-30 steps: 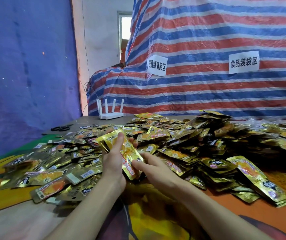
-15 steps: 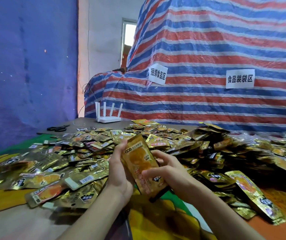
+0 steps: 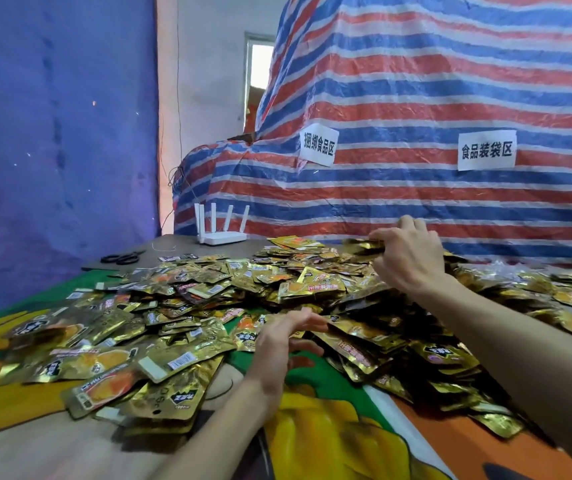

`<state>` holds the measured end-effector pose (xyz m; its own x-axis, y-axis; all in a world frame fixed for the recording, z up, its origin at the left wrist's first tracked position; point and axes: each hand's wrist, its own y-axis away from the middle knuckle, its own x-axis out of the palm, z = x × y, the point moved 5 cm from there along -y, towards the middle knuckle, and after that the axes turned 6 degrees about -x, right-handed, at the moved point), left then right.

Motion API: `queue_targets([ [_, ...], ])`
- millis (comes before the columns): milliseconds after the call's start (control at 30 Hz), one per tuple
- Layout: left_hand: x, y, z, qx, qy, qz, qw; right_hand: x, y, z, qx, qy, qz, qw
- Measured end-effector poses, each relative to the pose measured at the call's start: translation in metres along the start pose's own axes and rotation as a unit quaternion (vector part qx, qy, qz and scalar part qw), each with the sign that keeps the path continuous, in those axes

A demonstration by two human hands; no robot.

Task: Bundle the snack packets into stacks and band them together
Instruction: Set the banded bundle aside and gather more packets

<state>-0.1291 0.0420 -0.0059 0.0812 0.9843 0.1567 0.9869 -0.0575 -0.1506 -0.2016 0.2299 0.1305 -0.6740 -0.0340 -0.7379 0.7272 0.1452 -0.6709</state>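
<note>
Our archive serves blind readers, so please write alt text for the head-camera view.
A person's right hand pinches a gold snack packet at the far side of a large loose heap of packets, while the left hand hovers open over the near ones. A white router stands behind.

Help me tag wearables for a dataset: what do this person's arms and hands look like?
Both arms are bare as far as the frame shows, with no sleeve in view. The left hand and right hand wear no gloves, and neither wrist shows a watch, bracelet or band. Any ring is too small to tell.
</note>
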Motion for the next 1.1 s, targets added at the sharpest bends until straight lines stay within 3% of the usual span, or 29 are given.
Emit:
queue_targets([
  [67, 0.002, 0.0, 0.001, -0.002, -0.013, 0.011, 1.0, 0.022, 0.003, -0.001, 0.015, 0.022, 0.084, 0.996],
  [167, 0.006, 0.0, 0.002, -0.007, -0.059, 0.038, 0.997, 0.044, 0.017, 0.002, 0.046, -0.029, 0.194, 0.98],
  [267, 0.015, 0.003, 0.007, 0.019, -0.191, 0.08, 0.978, 0.04, 0.021, 0.008, 0.036, -0.035, 0.188, 0.981],
  [333, 0.02, 0.004, 0.014, 0.056, -0.33, 0.094, 0.938, 0.035, 0.022, 0.011, 0.028, -0.031, 0.182, 0.982],
  [400, 0.023, 0.003, 0.019, 0.066, -0.397, 0.095, 0.911, 0.03, 0.022, 0.015, 0.024, -0.034, 0.164, 0.986],
  [600, 0.01, 0.005, -0.005, 0.082, -0.386, -0.024, 0.918, 0.021, 0.035, 0.057, -0.067, -0.11, 0.049, 0.99],
  [800, -0.049, -0.024, -0.071, 0.056, -0.461, -0.151, 0.873, 0.051, 0.039, 0.126, -0.117, -0.213, 0.107, 0.964],
  [933, -0.121, -0.053, -0.089, 0.027, -0.548, -0.219, 0.807, 0.086, 0.026, 0.163, -0.144, -0.242, 0.144, 0.949],
  [1000, -0.153, -0.068, -0.081, -0.011, -0.583, -0.224, 0.781, 0.106, 0.016, 0.179, -0.149, -0.264, 0.163, 0.939],
  [1100, -0.18, -0.089, -0.062, -0.051, -0.598, -0.205, 0.774, 0.134, -0.001, 0.199, -0.147, -0.294, 0.177, 0.928],
])
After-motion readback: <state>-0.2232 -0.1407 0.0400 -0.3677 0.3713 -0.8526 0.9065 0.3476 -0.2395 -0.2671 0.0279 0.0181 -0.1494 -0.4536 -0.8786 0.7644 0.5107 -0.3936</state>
